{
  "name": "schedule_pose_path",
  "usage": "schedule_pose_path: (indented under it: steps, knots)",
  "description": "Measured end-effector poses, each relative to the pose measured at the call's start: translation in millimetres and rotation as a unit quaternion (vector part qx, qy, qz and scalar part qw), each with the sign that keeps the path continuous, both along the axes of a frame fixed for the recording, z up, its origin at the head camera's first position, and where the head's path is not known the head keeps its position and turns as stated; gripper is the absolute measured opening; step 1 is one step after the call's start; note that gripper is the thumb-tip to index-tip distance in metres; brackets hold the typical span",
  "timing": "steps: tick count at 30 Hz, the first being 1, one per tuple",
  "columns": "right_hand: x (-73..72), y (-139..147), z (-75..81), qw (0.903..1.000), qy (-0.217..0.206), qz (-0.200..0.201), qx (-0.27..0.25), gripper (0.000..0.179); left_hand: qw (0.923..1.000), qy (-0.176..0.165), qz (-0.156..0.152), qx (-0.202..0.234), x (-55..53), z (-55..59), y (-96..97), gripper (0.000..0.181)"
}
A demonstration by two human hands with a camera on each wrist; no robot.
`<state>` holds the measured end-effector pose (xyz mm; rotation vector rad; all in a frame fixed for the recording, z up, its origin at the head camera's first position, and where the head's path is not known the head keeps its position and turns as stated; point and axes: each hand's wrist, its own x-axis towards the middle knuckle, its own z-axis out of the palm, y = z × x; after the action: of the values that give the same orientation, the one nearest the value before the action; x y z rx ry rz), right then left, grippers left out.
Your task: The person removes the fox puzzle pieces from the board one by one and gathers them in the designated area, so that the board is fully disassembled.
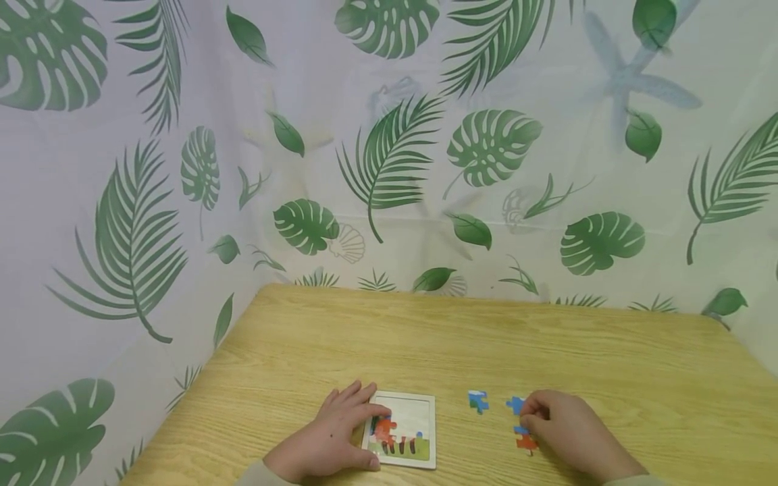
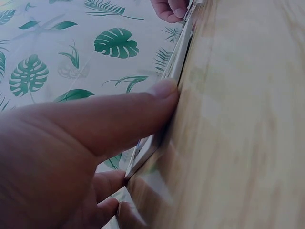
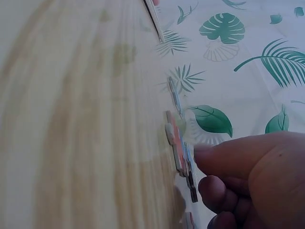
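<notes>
A small square jigsaw board (image 1: 432, 432) with a pale rim lies on the table, its lower part filled with red, green and striped picture pieces. My left hand (image 1: 340, 428) rests on its left side, the forefinger reaching over the rim and the thumb (image 2: 138, 112) against the near edge. To the board's right, my right hand (image 1: 565, 428) has curled fingers and pinches a blue puzzle piece (image 1: 516, 405) at its fingertips, which partly hide it. A red and blue puzzle piece (image 1: 526, 442) lies just below those fingertips. Another blue, white and green piece (image 1: 478, 401) sits between the board and that hand.
The wood-grain table (image 1: 365, 337) reaches back to a pale curtain (image 1: 413, 256) printed with green leaves, which also runs along the left side. Faint starfish and shell shapes show on it.
</notes>
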<state>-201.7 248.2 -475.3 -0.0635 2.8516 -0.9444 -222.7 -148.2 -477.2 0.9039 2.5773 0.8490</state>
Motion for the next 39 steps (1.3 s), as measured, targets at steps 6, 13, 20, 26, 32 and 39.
schedule_pose_path:
  steps: [6, 13, 20, 26, 32, 39]
  knots:
    - [0.4, 0.8, 5.3, 0.9998, 0.005, -0.009, -0.016, 0.007, 1.0, 0.005, -0.001, -0.001, 0.1, -0.9, -0.5, 0.067]
    - [1.8, 1.1, 3.1, 0.9999, 0.012, 0.006, -0.001, 0.006, 1.0, 0.007, -0.003, 0.003, 0.3, -3.0, -0.6, 0.066]
    - [4.2, 0.6, -0.3, 0.999, 0.023, 0.025, 0.029, 0.009, 0.9999, 0.011, -0.003, 0.002, -0.2, -5.5, -0.4, 0.067]
    - [7.5, -1.0, 6.8, 0.9994, 0.017, 0.031, -0.001, 0.005, 1.0, 0.006, -0.003, 0.003, 0.2, -5.9, 0.5, 0.067]
    - [10.2, -9.6, 18.7, 0.9974, 0.027, 0.057, -0.036, 0.009, 1.0, 0.004, 0.001, -0.001, -0.2, -7.1, 1.3, 0.067]
    - [11.3, -23.7, 25.2, 0.9954, 0.044, 0.072, -0.046, 0.011, 0.9998, 0.013, 0.012, -0.005, -0.6, -12.1, 0.7, 0.075]
